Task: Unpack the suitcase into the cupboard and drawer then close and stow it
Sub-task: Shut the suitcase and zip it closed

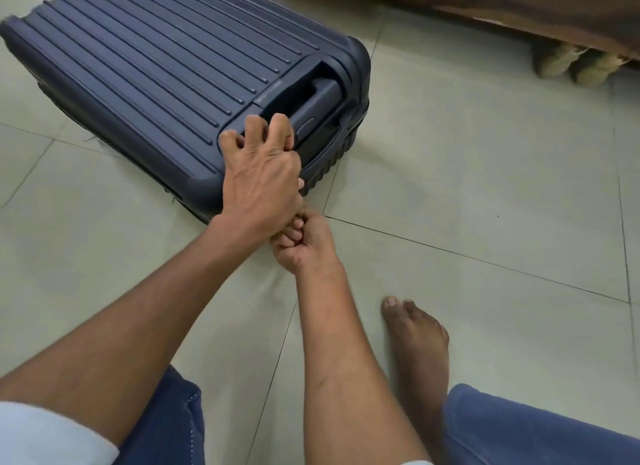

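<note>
A navy blue hard-shell suitcase (138, 66) with a ribbed lid lies flat and closed on the tiled floor. Its pull handle (311, 108) sits folded in a recess at the near right end. My left hand (259, 173) grips the suitcase's near corner, with bent fingertips pressing on the lid beside the handle recess and the thumb over the side. Just below it, my right hand (304, 243) is curled tight at the corner's zip seam. It seems to pinch the zip pull, which my left hand hides.
Pale floor tiles (485, 187) stretch to the right of the suitcase. A brown wooden piece of furniture (519, 11) runs along the top right, with pale rounded objects (561, 61) under it. My bare foot (415, 336) and knees in blue jeans are at the bottom.
</note>
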